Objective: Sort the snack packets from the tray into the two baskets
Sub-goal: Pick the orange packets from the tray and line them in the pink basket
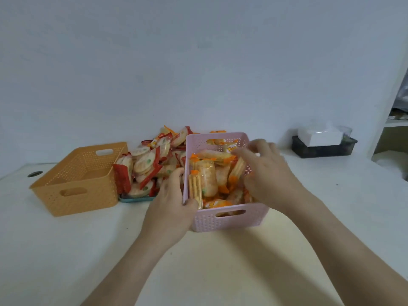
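Observation:
A pink basket (229, 219) in the middle holds several orange-ended cracker packets (207, 177). My left hand (172, 202) grips its near left rim, thumb over an upright packet inside. My right hand (267, 173) reaches into the basket from the right, fingers closed around an orange packet (237, 167). Left of the pink basket, a teal tray (136, 198) is heaped with red-ended packets (150, 164). An orange basket (77, 195) stands at the far left; its visible inside holds nothing.
A dark tray with a white box (320, 138) sits at the back right against the wall. A white shelf unit (393, 133) stands at the right edge. A round cable hole (34, 173) is in the table at far left.

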Action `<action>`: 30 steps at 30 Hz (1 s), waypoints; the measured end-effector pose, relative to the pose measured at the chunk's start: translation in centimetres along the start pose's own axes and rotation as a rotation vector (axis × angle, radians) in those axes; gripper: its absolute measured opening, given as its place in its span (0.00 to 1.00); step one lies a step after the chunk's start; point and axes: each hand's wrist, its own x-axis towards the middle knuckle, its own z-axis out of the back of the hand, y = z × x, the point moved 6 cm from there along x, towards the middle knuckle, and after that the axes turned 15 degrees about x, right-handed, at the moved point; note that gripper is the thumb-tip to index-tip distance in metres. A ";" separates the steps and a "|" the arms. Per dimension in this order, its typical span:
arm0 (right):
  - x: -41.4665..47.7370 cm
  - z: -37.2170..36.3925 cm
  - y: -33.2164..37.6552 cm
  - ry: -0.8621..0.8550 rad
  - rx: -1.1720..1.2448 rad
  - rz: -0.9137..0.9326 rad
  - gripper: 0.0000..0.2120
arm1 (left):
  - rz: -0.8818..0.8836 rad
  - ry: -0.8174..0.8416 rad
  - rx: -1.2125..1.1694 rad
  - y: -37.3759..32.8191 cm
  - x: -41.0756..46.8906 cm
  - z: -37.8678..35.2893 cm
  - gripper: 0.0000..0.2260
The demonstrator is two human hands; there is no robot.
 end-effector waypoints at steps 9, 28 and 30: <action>0.7 -4.6 3.7 0.973 0.215 0.143 0.30 | -0.343 0.146 0.553 -3.5 5.2 1.3 0.28; 2.7 -2.3 0.0 0.132 0.403 0.045 0.09 | -0.456 0.152 0.424 -5.7 5.5 4.2 0.13; 2.6 -1.6 0.2 0.038 0.406 0.060 0.09 | -0.483 0.185 0.450 -6.2 5.0 3.9 0.15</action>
